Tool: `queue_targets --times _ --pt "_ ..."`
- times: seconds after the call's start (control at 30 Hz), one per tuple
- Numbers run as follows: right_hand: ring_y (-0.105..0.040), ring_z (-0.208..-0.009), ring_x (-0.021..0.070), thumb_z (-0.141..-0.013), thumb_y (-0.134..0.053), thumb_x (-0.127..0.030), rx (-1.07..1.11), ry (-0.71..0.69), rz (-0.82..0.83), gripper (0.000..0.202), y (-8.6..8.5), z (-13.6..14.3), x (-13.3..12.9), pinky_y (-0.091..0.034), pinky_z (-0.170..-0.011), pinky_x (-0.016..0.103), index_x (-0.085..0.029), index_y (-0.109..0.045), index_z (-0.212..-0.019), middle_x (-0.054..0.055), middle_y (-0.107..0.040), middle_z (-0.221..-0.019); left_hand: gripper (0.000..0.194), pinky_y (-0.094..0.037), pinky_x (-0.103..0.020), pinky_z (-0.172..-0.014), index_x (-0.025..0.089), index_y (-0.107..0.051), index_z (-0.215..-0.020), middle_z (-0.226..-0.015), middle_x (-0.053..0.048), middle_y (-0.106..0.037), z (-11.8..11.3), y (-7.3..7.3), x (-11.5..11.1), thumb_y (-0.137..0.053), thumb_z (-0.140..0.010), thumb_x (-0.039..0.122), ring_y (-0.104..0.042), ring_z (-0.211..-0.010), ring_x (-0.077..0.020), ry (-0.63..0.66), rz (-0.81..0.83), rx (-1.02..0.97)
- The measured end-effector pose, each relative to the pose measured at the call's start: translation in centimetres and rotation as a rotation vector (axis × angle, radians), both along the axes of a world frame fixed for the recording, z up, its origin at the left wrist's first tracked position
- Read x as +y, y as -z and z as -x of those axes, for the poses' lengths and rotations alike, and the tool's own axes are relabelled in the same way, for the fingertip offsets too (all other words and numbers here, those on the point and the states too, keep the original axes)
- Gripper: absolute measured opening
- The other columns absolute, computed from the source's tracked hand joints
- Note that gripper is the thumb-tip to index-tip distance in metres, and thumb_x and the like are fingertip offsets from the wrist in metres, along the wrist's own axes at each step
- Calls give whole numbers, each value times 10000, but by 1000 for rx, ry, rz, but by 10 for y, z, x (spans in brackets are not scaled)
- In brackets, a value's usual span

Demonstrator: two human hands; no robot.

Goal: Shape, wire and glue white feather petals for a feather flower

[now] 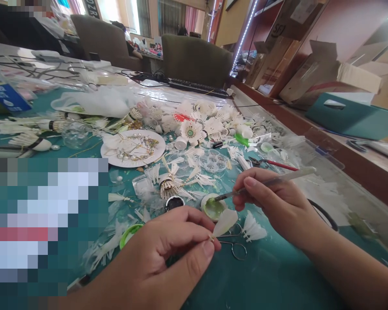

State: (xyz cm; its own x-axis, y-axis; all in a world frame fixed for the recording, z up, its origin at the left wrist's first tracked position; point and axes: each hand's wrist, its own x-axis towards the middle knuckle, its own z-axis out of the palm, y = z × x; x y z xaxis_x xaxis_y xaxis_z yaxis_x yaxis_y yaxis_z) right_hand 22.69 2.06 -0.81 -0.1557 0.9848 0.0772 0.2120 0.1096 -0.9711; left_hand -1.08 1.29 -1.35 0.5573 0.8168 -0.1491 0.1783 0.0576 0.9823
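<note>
My left hand [184, 241] pinches the base of a pale feather piece [225, 222] between thumb and forefinger; its broad tip points up and right. In my right hand [271, 198] is a slim paintbrush [278, 177] with a translucent handle, gripped like a pen. The brush tip meets a small round pot of green paint [214, 207]. Left of that pot stands a pot of dark paint [174, 203], and a bright green lid or pot [129, 234] is partly hidden behind my left hand. Scissors [237, 249] and a cluster of white feathers [254, 227] lie beyond my left fingertips.
A white plate [108, 160] holds wire and pearl-like pieces. Behind it are many feather flowers [190, 130] and shuttlecocks. Red-handled pliers [278, 164] lie at right, near a clear compartment tray [212, 160]. Farther back are a keyboard [198, 87], chairs and cardboard boxes. Pixelation covers the lower left.
</note>
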Motion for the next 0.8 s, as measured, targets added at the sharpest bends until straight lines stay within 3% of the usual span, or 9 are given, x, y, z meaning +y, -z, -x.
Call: queue_targets --times 0.1,0.23,0.4,0.6,0.8 --pt "-686 -787 152 -1040 -586 -456 -6 -46 -21 275 2 -1 -2 -590 -729 241 -221 -712 -976 26 -695 -811 289 -490 -238 -701 258 -800 -715 -883 -4 -654 0 -3 1 -628 -913 379 -624 -755 -149 -22 39 28" --pt "-692 -847 146 -1046 -595 -416 -24 -107 -27 210 4 -3 -4 -589 -776 227 -246 -718 -1036 20 -714 -865 390 -477 -252 -695 228 -622 -547 -751 6 -599 -1 -5 2 -580 -891 408 -630 -740 -167 -68 29 93" --pt "-685 -795 141 -1041 -601 -415 -9 -48 -99 218 1 -3 -6 -589 -717 217 -246 -736 -1009 18 -700 -834 463 -387 -280 -545 235 -563 -506 -581 -3 -552 -2 -11 2 -551 -863 530 -605 -657 -199 -79 172 188" --pt "-668 -696 138 -1043 -591 -434 -55 -29 -170 263 2 -2 -7 -567 -628 222 -226 -727 -954 21 -696 -755 388 -427 -204 -502 202 -542 -545 -497 42 -487 -8 -11 -1 -659 -792 477 -456 -499 -104 -107 421 -26" --pt "-649 -671 141 -1044 -578 -451 -105 -31 -183 293 2 -3 -7 -551 -586 227 -218 -710 -926 27 -678 -754 393 -415 -171 -453 182 -554 -548 -507 44 -502 -9 -13 -3 -721 -753 472 -480 -473 -84 -131 492 -58"
